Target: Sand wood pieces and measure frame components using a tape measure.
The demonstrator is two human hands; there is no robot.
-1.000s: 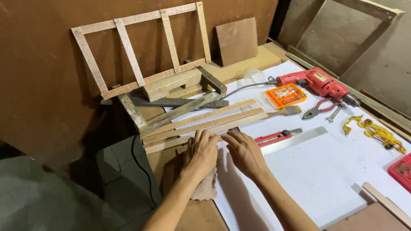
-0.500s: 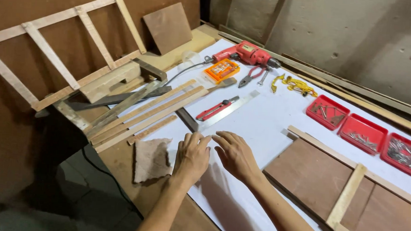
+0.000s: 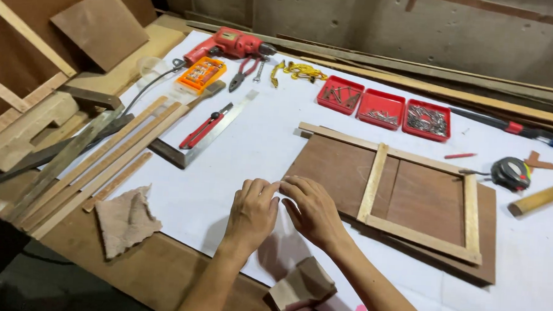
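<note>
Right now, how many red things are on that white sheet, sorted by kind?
Red trays: 3
Red drill: 1
Red-handled square ruler: 1
Red pencil: 1
Total: 6
Both the left hand and the right hand rest on the white sheet, beside the wooden frame.

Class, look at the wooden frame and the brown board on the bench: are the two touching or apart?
Touching. The head view shows the light wooden frame lying flat on the brown board, with its slats resting directly on the board's face and no gap visible.
</note>
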